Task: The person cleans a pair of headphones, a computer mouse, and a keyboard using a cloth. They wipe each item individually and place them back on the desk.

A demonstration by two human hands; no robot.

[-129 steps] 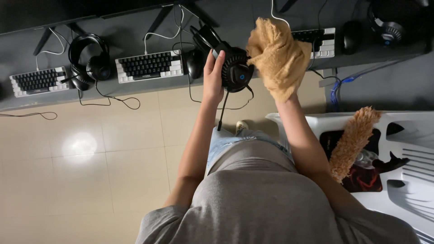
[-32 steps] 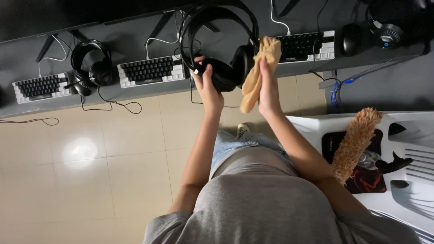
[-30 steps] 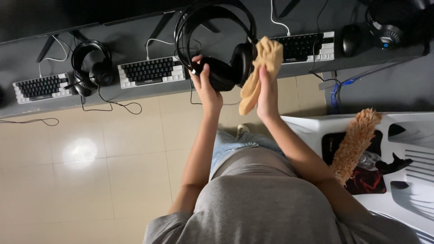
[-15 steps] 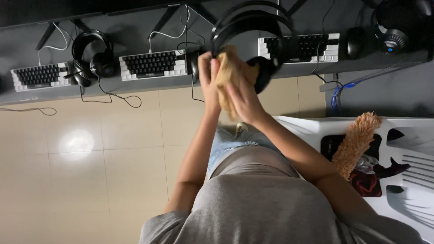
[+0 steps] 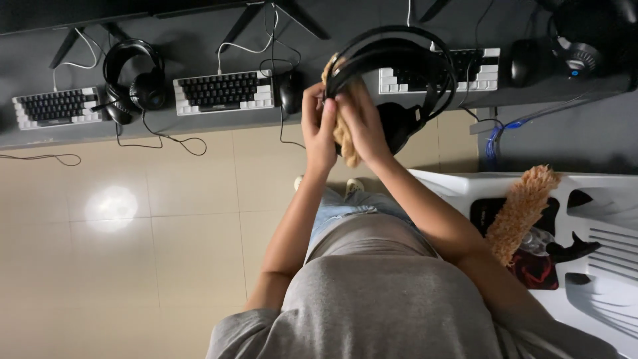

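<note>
I hold a black over-ear headset [image 5: 399, 50] up in front of me, above the edge of a dark desk [image 5: 332, 16]. My left hand [image 5: 316, 129] grips it at the left ear cup. My right hand [image 5: 362, 123] presses a tan fuzzy cloth [image 5: 345, 143] against that same side, so the cloth is squeezed between both hands. The right ear cup [image 5: 402, 126] shows just beyond my right hand. The headband arches over both hands.
On the desk lie three black-and-white keyboards [image 5: 222, 91] [image 5: 56, 106] [image 5: 475, 70], a second headset [image 5: 133, 76], two mice [image 5: 290, 90] [image 5: 523, 61] and a third headset [image 5: 578, 46]. A white plastic cart [image 5: 598, 199] on the right holds a tan fuzzy duster [image 5: 522, 203]. Beige tiles [image 5: 133, 233] cover the floor.
Four seconds ago my hands were apart, cloth raised in the right. Since then the headset has shifted right and my hands have closed together, with the cloth pressed onto the ear cup.
</note>
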